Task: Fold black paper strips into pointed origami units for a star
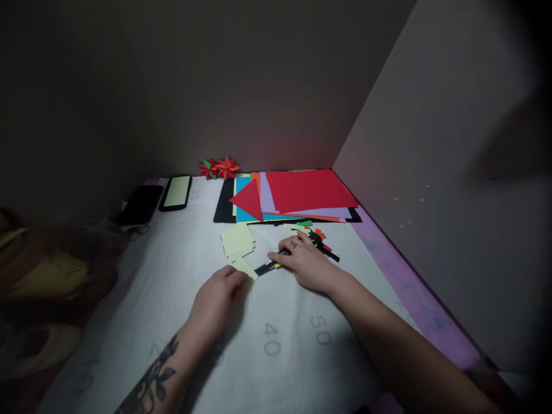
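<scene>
My left hand (pixel 218 299) rests on the white gridded mat (pixel 172 322), its fingertips pinching a small pale yellow paper square (pixel 245 268). Just beyond it lies a small stack of the same pale yellow squares (pixel 237 240). My right hand (pixel 304 263) lies flat over a black and yellow cutter-like tool (pixel 268 267), fingers closed around it, its tip pointing at the yellow square. Coloured paper scraps (pixel 319 236) in green, orange, red and black lie just past my right hand.
A pile of coloured paper sheets (pixel 302 192), red on top, lies at the back. Two folded paper stars (pixel 219 168) sit by the wall. Two phones (pixel 176 191) lie at the left. A wall (pixel 431 172) rises close on the right; cloth bundles sit at far left.
</scene>
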Tool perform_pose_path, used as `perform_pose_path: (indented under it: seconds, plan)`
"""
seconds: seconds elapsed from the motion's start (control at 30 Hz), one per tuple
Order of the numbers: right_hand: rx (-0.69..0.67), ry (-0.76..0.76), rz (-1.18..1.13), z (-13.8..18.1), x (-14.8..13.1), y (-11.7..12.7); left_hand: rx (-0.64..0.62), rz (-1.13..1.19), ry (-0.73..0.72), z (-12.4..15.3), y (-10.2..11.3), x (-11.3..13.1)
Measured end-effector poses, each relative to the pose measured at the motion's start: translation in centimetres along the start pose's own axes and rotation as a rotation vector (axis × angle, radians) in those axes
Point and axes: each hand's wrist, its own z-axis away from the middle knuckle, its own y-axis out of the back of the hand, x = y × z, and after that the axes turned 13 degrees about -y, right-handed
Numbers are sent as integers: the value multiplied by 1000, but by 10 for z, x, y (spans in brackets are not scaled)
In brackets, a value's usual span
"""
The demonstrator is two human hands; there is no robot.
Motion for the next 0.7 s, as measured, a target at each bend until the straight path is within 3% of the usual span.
perform_pose_path:
  seconds: [0.13, 0.7]
  plan:
    - [-3, -1, 18, 0, 1, -1, -120, -39, -144, 3, 3, -12]
    - [-54, -1, 40, 10, -4, 7, -154, -30, -111, -1, 7, -17]
